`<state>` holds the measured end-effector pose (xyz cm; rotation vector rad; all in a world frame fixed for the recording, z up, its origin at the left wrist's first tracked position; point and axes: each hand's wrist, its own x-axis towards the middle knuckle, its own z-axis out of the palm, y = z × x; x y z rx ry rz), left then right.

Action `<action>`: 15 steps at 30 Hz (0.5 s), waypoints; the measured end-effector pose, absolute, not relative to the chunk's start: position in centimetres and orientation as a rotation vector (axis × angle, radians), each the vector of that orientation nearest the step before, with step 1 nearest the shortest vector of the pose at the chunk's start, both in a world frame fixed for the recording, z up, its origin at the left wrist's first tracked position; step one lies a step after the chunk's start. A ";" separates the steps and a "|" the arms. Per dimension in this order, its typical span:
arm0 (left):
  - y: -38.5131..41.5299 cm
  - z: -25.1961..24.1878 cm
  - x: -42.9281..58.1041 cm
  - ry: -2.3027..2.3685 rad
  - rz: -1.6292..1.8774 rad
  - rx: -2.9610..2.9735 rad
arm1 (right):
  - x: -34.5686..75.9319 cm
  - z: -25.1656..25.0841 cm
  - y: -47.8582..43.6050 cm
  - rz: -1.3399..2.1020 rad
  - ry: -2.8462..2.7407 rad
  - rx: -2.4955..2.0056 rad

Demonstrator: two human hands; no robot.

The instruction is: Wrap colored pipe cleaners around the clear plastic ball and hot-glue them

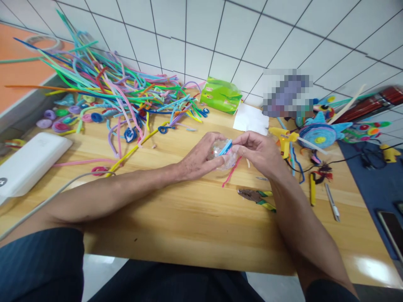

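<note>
My left hand [201, 157] and my right hand [256, 149] meet above the middle of the wooden table [189, 218]. Together they grip a small clear plastic bag [222, 157] and a short blue pipe cleaner piece [225, 147] that pokes up between the fingertips. Both hands have their fingers pinched closed on these. A pink pipe cleaner [232, 171] lies on the table just below the hands.
A big tangle of coloured pipe cleaners [119, 92] covers the far left. A white box [28, 161] lies left; a green packet [220, 95] and white paper [251, 119] behind. Pliers [256, 196], yellow glue gun [283, 138], blue pipe-cleaner figure [321, 133] and pen [332, 202] lie right.
</note>
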<state>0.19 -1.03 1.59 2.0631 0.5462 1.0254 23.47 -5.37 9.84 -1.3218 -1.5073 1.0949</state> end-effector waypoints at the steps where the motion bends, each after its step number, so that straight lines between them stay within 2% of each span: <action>1: -1.0 1.4 0.2 0.534 1.036 2.072 | 23.4 9.9 -5.4 1.094 -1.510 -1.330; 15: -0.9 2.1 0.3 0.549 1.044 2.111 | 22.7 9.7 -5.7 1.093 -1.505 -1.323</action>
